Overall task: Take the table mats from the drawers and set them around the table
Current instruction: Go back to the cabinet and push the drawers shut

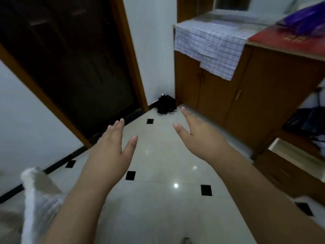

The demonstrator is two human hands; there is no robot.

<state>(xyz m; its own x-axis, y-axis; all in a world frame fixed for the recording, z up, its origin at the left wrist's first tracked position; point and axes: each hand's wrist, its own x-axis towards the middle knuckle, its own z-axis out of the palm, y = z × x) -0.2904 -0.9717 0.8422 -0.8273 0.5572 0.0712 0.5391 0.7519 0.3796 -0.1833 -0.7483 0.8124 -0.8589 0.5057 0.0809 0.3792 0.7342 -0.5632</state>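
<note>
My left hand [112, 147] and my right hand [198, 134] are both stretched out over the tiled floor, fingers apart, holding nothing. A brown wooden cabinet [228, 95] with closed doors stands to the right of my right hand, its fingertips close to the cabinet's lower edge. Lower drawers [284, 173] sit at the far right, below an open shelf. No table mat is in view. A white cloth-covered edge [35, 187] shows at the lower left; I cannot tell if it is the table.
A dark wooden door [73, 64] fills the upper left. A checked cloth [211, 43] hangs over the cabinet top, with a red item [284, 37] and a purple bag [306, 18] on it. Black shoes [166, 104] lie in the corner. The glossy tiled floor [167, 169] lies ahead.
</note>
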